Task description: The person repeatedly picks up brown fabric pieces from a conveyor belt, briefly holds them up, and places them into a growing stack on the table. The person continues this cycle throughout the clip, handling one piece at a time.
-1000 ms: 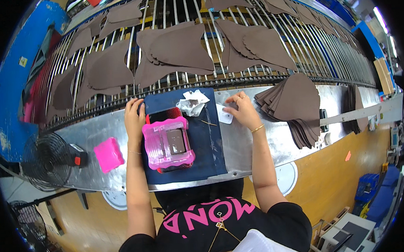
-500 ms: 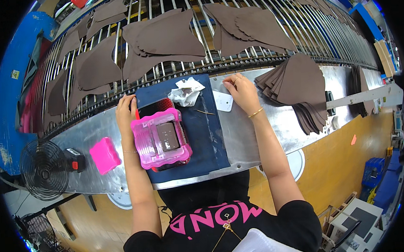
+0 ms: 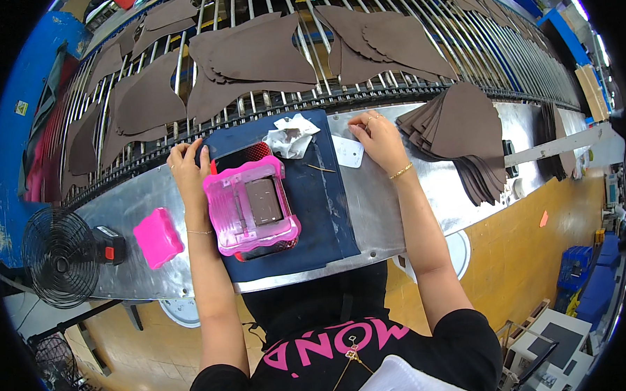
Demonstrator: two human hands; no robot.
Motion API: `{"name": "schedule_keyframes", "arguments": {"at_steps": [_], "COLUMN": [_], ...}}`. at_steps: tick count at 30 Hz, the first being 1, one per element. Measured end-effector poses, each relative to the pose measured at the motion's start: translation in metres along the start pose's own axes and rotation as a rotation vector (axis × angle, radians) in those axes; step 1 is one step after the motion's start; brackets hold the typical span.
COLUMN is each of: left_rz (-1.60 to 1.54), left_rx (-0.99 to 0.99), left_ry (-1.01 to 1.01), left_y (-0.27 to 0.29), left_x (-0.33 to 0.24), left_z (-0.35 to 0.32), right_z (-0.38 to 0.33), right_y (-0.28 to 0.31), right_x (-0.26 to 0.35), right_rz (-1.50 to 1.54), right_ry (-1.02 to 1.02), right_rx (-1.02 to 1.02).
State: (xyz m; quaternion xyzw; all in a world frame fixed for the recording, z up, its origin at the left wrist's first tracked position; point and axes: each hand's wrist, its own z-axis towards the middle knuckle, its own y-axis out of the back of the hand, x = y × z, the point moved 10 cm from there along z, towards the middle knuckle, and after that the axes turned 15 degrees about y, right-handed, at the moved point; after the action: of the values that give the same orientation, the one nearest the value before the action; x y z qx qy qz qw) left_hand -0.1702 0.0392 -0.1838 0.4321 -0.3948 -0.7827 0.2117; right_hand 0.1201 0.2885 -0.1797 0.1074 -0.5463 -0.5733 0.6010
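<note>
My left hand (image 3: 186, 166) rests at the far left corner of a dark blue mat (image 3: 314, 223), its thumb apart from its bent fingers. Close by stands a pink see-through plastic container (image 3: 230, 216) with a dark brown block (image 3: 264, 201) in it, over a black and red holder (image 3: 259, 152). My right hand (image 3: 379, 142) lies on the metal table with its fingers curled in. What is under those fingers, if anything, is hidden. Beside it is a white card (image 3: 348, 152). Crumpled white paper (image 3: 291, 137) and a thin stick (image 3: 320, 168) lie on the mat.
Fanned dark brown cut sheets (image 3: 464, 133) are stacked on the right of the metal table (image 3: 377, 220). A pink lid-like piece (image 3: 158, 237) and a black fan (image 3: 61, 255) are at left. Beyond runs a rack of metal rods (image 3: 313, 49) bearing more brown pieces (image 3: 251, 55).
The view has shifted slightly. My left hand has moved a little left, away from the container, and its thumb now stands farther from its fingers. The right hand is nearly still.
</note>
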Motion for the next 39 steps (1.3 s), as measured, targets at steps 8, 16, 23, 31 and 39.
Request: {"name": "schedule_keyframes", "arguments": {"at_steps": [8,16,23,31,39], "left_rz": [0.122,0.074,0.091,0.053,0.055], "left_rx": [-0.079,-0.05,-0.014,-0.015,-0.022], "left_ry": [0.004,0.011,0.03,0.026,0.019], "left_y": [-0.004,-0.004,-0.006,-0.005,-0.004], "left_x": [0.005,0.005,0.005,0.004,0.002], "left_z": [-0.002,-0.002,-0.001,-0.001,-0.001], "right_z": [0.0,-0.002,-0.006,-0.01,-0.013], "right_y": [-0.001,-0.008,-0.015,-0.019,-0.018], "right_x": [0.002,0.01,0.013,0.021,0.014], "right_rz": [0.017,-0.014,0.037,-0.121,-0.133], "right_ry": [0.025,0.053,0.061,0.025,-0.053], "right_rx": [-0.003,0.086,0.201,0.319,0.304]}}
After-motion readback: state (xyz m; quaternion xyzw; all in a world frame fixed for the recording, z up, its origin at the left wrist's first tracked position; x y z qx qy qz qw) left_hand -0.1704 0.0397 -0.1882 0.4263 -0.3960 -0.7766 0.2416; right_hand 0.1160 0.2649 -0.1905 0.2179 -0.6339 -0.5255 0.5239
